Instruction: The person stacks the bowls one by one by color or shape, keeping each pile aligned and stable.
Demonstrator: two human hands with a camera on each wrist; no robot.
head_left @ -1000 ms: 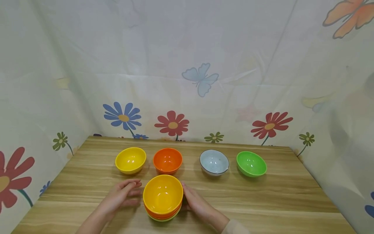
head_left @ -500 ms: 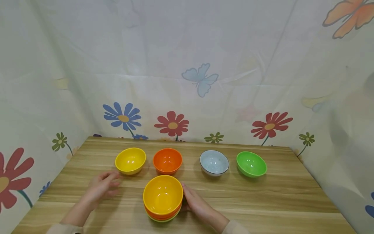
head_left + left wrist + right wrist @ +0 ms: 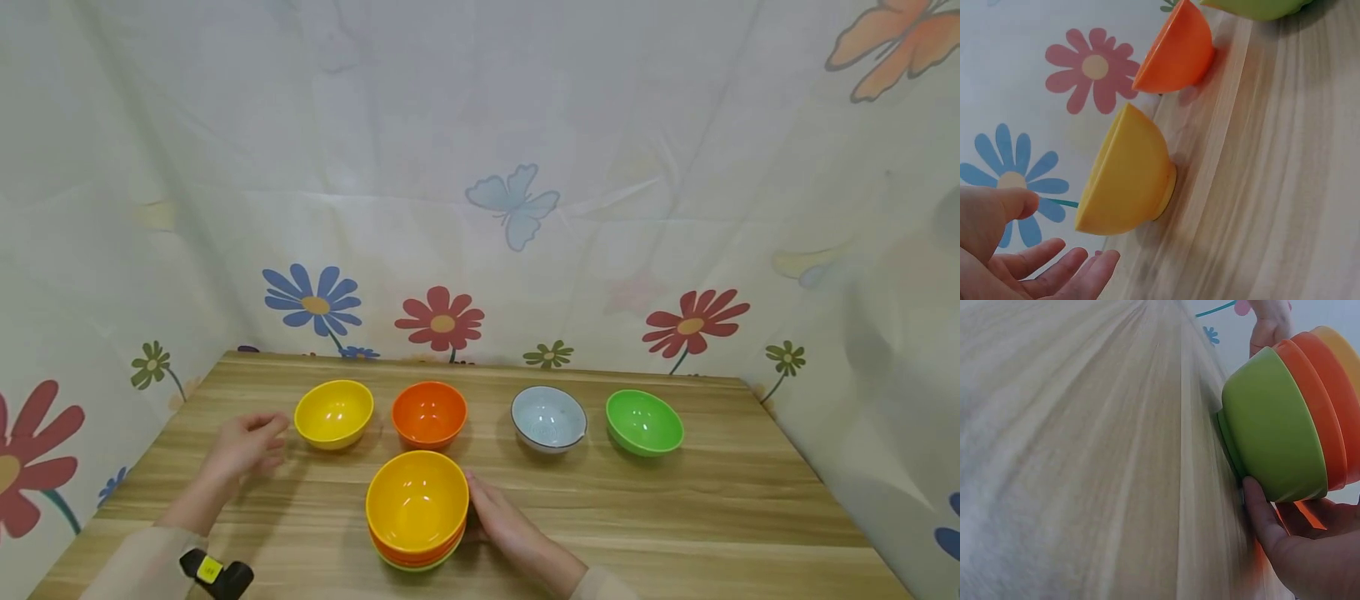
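A stack of nested bowls stands near the front of the table, with a yellow bowl (image 3: pixel 417 502) on top, orange ones below and a green bowl (image 3: pixel 1275 428) at the bottom. My right hand (image 3: pixel 513 533) rests against the right side of this stack, its fingers (image 3: pixel 1260 509) touching the green bowl low down. My left hand (image 3: pixel 243 450) is beside the single yellow bowl (image 3: pixel 333 414) at the back left. In the left wrist view the fingers of that hand (image 3: pixel 1035 256) are spread and apart from this yellow bowl (image 3: pixel 1127 175).
Along the back of the wooden table (image 3: pixel 720 517) stand an orange bowl (image 3: pixel 429 414), a pale blue bowl (image 3: pixel 549 419) and a green bowl (image 3: pixel 644 422). A flower-patterned cloth (image 3: pixel 360 225) hangs behind.
My left hand has moved from beside the stack leftward and back, to the left of the single yellow bowl. My right hand and the bowls have stayed in place.
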